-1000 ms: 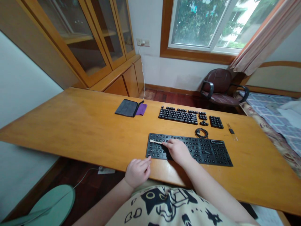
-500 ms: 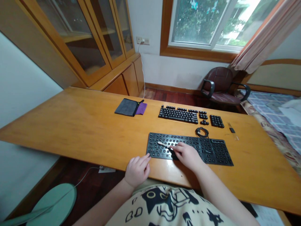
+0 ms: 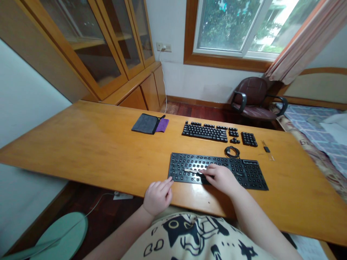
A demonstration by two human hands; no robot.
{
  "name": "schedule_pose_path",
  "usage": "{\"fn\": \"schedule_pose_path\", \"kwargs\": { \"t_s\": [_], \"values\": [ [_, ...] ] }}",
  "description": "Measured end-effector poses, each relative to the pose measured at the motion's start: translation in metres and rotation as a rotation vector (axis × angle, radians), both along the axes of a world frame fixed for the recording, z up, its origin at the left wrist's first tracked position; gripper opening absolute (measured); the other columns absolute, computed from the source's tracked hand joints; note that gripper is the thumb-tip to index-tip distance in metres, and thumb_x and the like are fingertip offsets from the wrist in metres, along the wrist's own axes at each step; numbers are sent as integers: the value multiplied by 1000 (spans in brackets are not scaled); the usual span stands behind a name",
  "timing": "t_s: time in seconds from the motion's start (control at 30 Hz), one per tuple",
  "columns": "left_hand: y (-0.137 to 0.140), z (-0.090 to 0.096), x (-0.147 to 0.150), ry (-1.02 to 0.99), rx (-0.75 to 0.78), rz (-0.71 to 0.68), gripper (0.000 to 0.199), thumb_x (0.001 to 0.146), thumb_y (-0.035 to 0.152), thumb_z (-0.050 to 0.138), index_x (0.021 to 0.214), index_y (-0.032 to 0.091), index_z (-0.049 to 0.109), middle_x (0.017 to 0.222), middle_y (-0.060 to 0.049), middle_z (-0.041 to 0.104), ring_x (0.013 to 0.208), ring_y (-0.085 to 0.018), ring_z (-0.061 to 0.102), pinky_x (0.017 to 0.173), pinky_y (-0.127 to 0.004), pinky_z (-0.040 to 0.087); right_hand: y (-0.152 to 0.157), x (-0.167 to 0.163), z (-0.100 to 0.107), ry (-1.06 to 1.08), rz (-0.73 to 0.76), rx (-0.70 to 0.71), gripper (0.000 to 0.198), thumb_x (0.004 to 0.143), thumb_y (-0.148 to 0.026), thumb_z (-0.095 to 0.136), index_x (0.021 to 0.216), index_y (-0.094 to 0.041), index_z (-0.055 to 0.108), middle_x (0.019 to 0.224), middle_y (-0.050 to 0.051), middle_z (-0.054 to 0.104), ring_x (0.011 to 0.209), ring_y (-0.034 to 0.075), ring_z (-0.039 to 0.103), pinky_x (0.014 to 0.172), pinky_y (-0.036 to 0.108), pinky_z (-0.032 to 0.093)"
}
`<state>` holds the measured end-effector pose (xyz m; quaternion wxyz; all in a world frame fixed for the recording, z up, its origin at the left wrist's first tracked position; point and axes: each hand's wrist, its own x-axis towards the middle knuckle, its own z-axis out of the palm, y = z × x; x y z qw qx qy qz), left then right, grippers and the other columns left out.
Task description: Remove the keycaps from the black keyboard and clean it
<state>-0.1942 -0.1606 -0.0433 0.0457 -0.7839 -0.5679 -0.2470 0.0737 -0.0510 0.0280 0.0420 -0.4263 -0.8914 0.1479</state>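
Note:
A black keyboard base [image 3: 252, 175] with its keycaps off lies flat near the desk's front edge. My right hand [image 3: 221, 177] is above its middle, fingers pinched around a slim brush [image 3: 192, 170] with a pale head. The brush points left, low over the rows of bare switches; whether its tip touches them I cannot tell. At the base's lower left corner rests my left hand [image 3: 158, 195], fingers loosely stretched, a fingertip on the corner and nothing in its grasp. Behind the base, loose black keycaps [image 3: 204, 132] are laid out in keyboard order.
A coiled black cable [image 3: 232, 152] lies just behind the base. To the right is a keycap puller [image 3: 267, 149] with a dark grip. A grey cloth [image 3: 145, 124] and a purple cloth [image 3: 162, 125] lie further left. Beyond the desk stands an office chair [image 3: 255, 97].
My right hand has shifted slightly right along the base with the brush, which now lies nearer level. My left hand stays at the corner.

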Motion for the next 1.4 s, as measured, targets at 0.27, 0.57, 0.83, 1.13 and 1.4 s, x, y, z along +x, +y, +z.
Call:
{"fn": "schedule_pose_path", "kwargs": {
  "t_s": [0.27, 0.57, 0.83, 1.13, 1.4],
  "values": [
    [-2, 3, 1, 8, -11, 47, 26, 80, 17, 50, 99, 20, 68, 98, -7, 69, 81, -19, 62, 72, -33, 46, -17, -49, -11, 150, 144, 5, 33, 92, -26, 42, 117, -33, 62, 91, 1, 65, 77, 12, 60, 67, 23, 44],
    [-3, 1, 1, 19, 11, 12, 30, 81, 17, 50, 106, 20, 65, 102, -6, 69, 79, -18, 61, 69, -33, 45, 16, 29, 6, 119, 42, -161, 28, 85, -21, 50, 100, -30, 72, 86, 2, 68, 81, 15, 63, 71, 26, 47],
    [-3, 1, 0, 43, 17, -11, 24, 80, 16, 50, 95, 20, 68, 104, -5, 70, 70, -17, 60, 63, -34, 42, -30, -47, -16, 56, 61, -19, 32, 92, -27, 43, 116, -33, 63, 84, 3, 65, 70, 13, 60, 60, 23, 43],
    [-4, 4, 1, 27, 39, 6, 22, 80, 16, 50, 92, 21, 68, 96, -5, 71, 73, -17, 61, 66, -33, 43, 1, 8, 11, 119, 52, -92, 29, 88, -25, 46, 105, -31, 70, 87, 2, 67, 78, 14, 62, 69, 26, 47],
    [-6, 1, 1, -43, 140, 83, 24, 79, 19, 49, 101, 18, 60, 101, -10, 68, 85, -21, 61, 78, -36, 45, -15, -8, 1, 56, 82, -97, 29, 90, -27, 46, 107, -34, 68, 87, 2, 67, 77, 15, 62, 66, 26, 46]
  ]
}}
